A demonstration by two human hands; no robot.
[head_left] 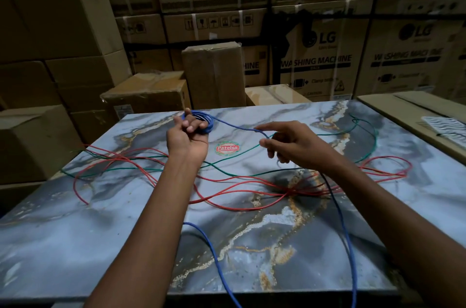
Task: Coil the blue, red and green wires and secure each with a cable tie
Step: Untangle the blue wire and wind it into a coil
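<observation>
Blue wire (pixel 237 127) mid-coiling: left hand (pixel 187 131) fingers curl round coil above counter (pixel 75 244); right hand (pixel 285 142) pinches feed strand. Next: wrap another loop. Red (pixel 141 169), green (pixel 227 174) loose on counter.

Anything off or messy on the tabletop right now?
Red wire and green wire sprawl tangled, crossing each other over the marble-patterned tabletop. Loose blue wire trails off the near edge. Nothing looks damaged.

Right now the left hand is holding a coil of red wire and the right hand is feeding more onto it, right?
Not quite: in the head view the coil in the left hand is blue wire, not red. The right hand does feed it; the red wire lies loose on the table.
</observation>
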